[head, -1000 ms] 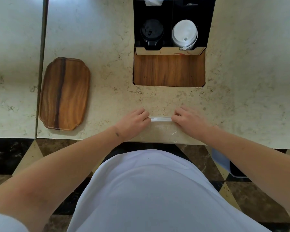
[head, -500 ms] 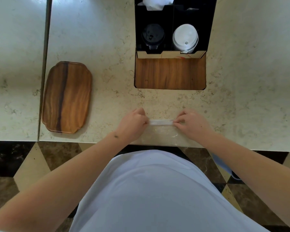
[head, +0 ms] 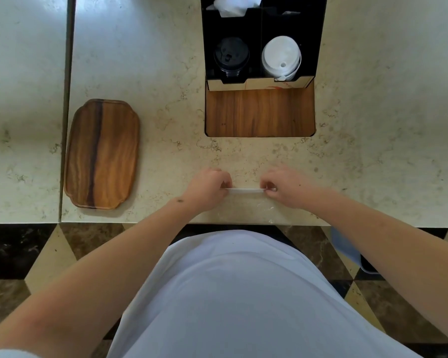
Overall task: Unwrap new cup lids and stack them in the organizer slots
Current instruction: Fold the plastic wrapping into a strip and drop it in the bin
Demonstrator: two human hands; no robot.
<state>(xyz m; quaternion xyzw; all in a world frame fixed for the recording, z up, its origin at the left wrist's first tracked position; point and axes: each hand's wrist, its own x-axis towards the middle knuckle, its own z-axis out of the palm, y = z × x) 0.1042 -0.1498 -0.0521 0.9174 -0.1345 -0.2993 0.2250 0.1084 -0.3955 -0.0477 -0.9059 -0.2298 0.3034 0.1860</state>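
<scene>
Countertop point(head: 166, 60) pale marble | floor point(head: 23, 254) chequered stone | both hands' fingers pinch clear wrapper point(head: 246, 191) ends

white shirt point(head: 243, 293), bare forearms

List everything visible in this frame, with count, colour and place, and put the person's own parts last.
Counter: one, cream marble, across the upper frame.
Organizer: one, black, top centre.
Black lids: one stack, organizer's left slot.
White lids: one stack, organizer's right slot.
Napkins: white, rear left compartment, count unclear.
Wooden recess: one, brown, in front of the organizer.
Wooden tray: one, brown, on the counter's left.
Plastic wrapper: one, clear, stretched between both hands at the near edge.
Floor: black, brown and cream tiles.
Shirt: one, white.
Left hand: pinching the wrapper.
Right hand: pinching the wrapper.
</scene>
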